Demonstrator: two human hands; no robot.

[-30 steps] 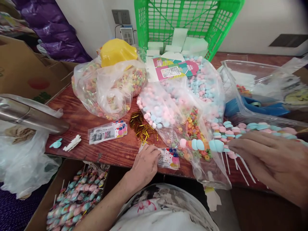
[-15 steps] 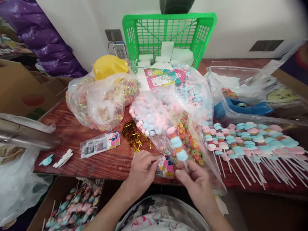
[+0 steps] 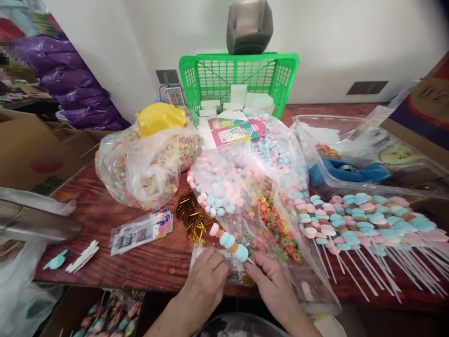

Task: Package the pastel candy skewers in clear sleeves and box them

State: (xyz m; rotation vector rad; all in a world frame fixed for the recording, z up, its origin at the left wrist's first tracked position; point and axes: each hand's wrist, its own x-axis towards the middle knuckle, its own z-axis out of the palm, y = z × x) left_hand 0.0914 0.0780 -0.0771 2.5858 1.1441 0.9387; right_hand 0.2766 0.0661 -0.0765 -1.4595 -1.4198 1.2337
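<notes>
My right hand (image 3: pixel 268 281) pinches the stick of a marshmallow skewer (image 3: pixel 231 242), which tilts up to the left with pink, orange and blue pieces on it. My left hand (image 3: pixel 206 276) is closed at a clear printed bag (image 3: pixel 236 271) at the table's front edge, partly hidden by both hands. Gold twist ties (image 3: pixel 191 215) lie just beyond my left hand. Further left is a stack of clear printed bags (image 3: pixel 140 232). Behind the skewer sit an open bag of pink and blue marshmallows (image 3: pixel 220 180) and a bag of colourful candy rings (image 3: pixel 277 224).
Finished skewers (image 3: pixel 365 220) lie in rows at the right, before a clear bin (image 3: pixel 351 186) and a blue tape dispenser (image 3: pixel 351 171). A green basket (image 3: pixel 242 70) stands behind. A steel flask (image 3: pixel 38 222) lies left; a box of wrapped skewers (image 3: pixel 108 316) sits below.
The skewer has gone from nearly upright to leaning left, its lower end nearer my left hand. The view has shifted, so the table sits lower in the picture.
</notes>
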